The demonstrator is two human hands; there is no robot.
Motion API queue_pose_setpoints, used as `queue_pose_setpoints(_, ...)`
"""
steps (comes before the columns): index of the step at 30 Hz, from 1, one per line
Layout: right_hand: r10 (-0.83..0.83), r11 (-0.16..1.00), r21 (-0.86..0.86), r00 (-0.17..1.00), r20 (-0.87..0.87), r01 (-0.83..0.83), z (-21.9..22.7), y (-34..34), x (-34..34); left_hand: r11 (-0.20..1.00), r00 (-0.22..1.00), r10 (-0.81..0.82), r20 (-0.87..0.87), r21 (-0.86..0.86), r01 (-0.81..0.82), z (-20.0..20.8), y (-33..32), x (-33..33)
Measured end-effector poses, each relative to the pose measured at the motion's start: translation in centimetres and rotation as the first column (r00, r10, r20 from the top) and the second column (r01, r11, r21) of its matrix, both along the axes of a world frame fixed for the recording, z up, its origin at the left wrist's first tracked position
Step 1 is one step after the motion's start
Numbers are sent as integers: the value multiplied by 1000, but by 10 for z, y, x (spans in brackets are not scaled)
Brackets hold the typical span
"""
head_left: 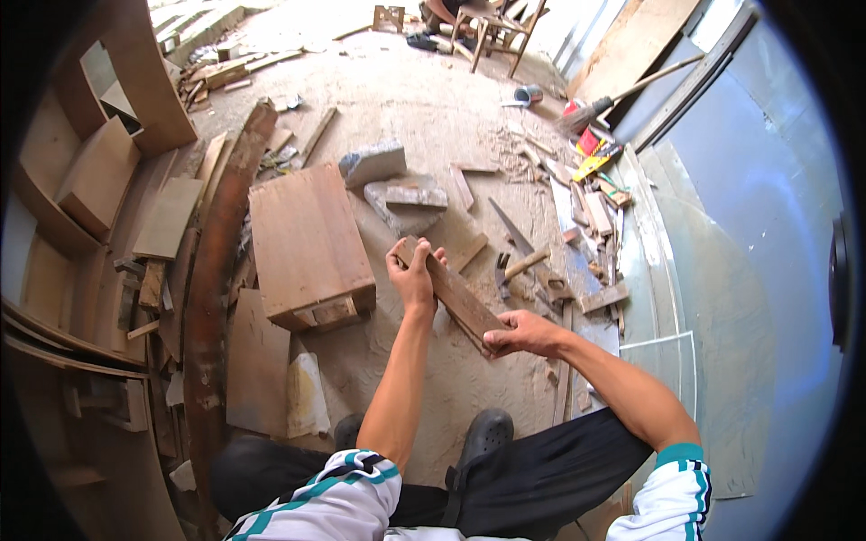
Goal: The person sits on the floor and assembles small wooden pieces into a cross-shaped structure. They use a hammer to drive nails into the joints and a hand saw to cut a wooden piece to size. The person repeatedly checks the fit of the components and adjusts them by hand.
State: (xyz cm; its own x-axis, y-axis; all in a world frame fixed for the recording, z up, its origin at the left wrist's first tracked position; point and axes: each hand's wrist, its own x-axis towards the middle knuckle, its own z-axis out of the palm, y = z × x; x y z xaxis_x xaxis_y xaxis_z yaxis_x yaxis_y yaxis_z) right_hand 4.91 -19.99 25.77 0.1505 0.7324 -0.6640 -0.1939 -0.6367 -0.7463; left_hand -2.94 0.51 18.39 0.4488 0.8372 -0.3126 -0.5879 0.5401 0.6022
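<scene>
A short brown wooden board (pixel 466 300) hangs slantwise over the floor, held between both my hands. Around its far left end, my left hand (pixel 413 276) is closed, fingers and thumb on its edges. My right hand (pixel 527 334) grips the near right end with the thumb on top. A second thin wooden edge shows along the board's underside; whether it is a separate piece I cannot tell. Just beyond lie a hammer (pixel 525 263) with a wooden handle and a handsaw (pixel 512 227). To the left stands a wooden box (pixel 311 236).
Grey concrete blocks (pixel 375 162) lie ahead, one carrying a small wood piece. Wood scraps (pixel 595 212) line the right, beside glass sheets (pixel 713 270). A rusty beam (pixel 216 243) and wooden cabinet (pixel 117 171) are left. Far back, a person sits near a chair (pixel 494 34).
</scene>
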Motion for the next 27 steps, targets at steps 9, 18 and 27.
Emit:
queue_pose_setpoints(9,219,975,-7,970,-102,-220,-2,35,-3,995,995,95,-35,30,-94,16,29,-27)
queue_pose_setpoints(18,476,879,-41,877,67,-474,-11,55,-12,980,984,154,-88,142,-140,13,36,-52)
queue_pose_setpoints(27,344,930,106,935,88,-352,-40,65,-14,963,978,128,-167,258,-82,-7,9,-32)
